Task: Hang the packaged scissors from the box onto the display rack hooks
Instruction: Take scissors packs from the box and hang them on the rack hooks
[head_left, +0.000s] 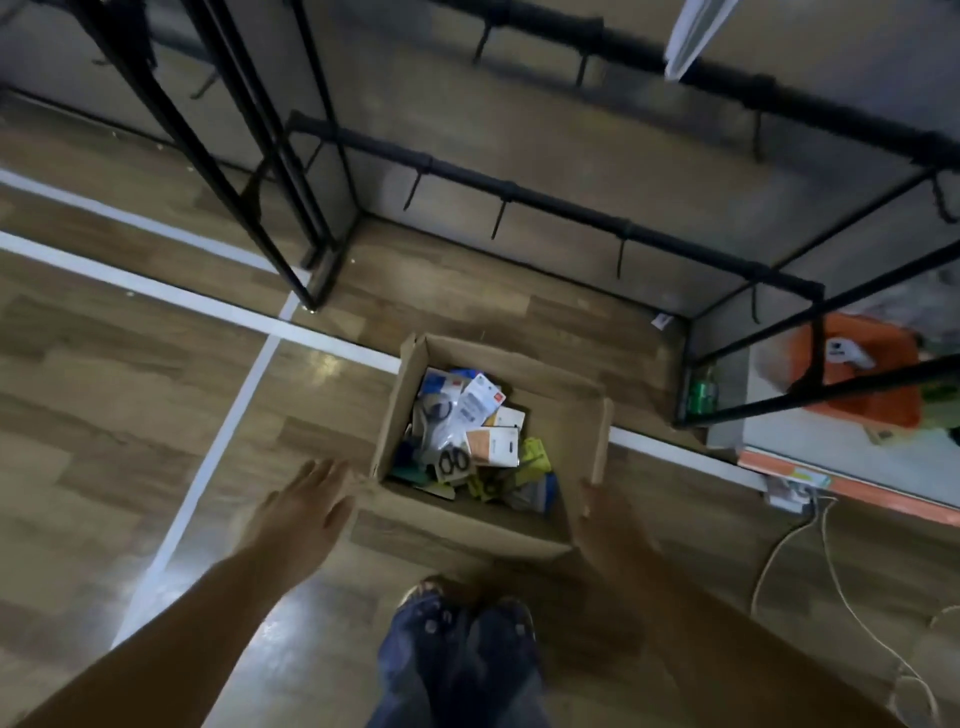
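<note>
Packaged scissors, jumbled with other carded items, lie piled in an open cardboard box that sits on a wood-pattern floor marked with white tape lines. Just beyond the box stands a black metal display rack, its horizontal bars carrying rows of bare hooks. Seen from above, the person's left hand reaches toward the box's near left corner with fingers straight and spread, holding nothing. The right hand is at the near right corner, fingers extended against the cardboard edge; motion blur hides whether it grips. Dark trouser knees show below. A white cable trails at right.
</note>
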